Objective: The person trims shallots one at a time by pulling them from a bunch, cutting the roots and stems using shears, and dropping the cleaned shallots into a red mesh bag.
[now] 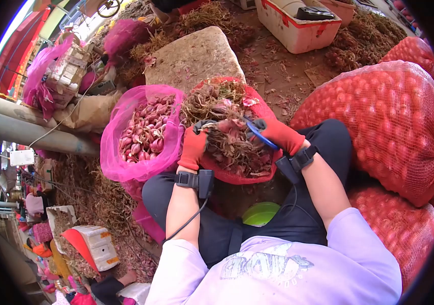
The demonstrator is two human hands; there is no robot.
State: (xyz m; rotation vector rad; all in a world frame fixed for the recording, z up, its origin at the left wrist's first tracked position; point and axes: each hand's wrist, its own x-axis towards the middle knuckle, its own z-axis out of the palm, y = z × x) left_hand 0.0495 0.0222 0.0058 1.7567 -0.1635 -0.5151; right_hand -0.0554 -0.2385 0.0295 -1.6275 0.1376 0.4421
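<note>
My left hand (194, 145), in a red glove with dark fingertips, is closed on dried shallot stalks above a red mesh bag (261, 104). Opposite it, my right hand (281, 135) in a matching glove grips blue-handled scissors (260, 133); their blades are hard to make out. Untrimmed shallots with dry brown tops (227, 152) fill the red bag in front of my knees. To its left, a pink mesh bag (109, 145) lies open with trimmed shallots (146, 132) inside.
Big red mesh sacks of shallots (374, 122) stand at my right. A foam slab (191, 56) lies ahead, with a white foam box (298, 30) beyond. A green bowl (260, 214) sits between my legs. A thick pipe (39, 133) and other people are at left.
</note>
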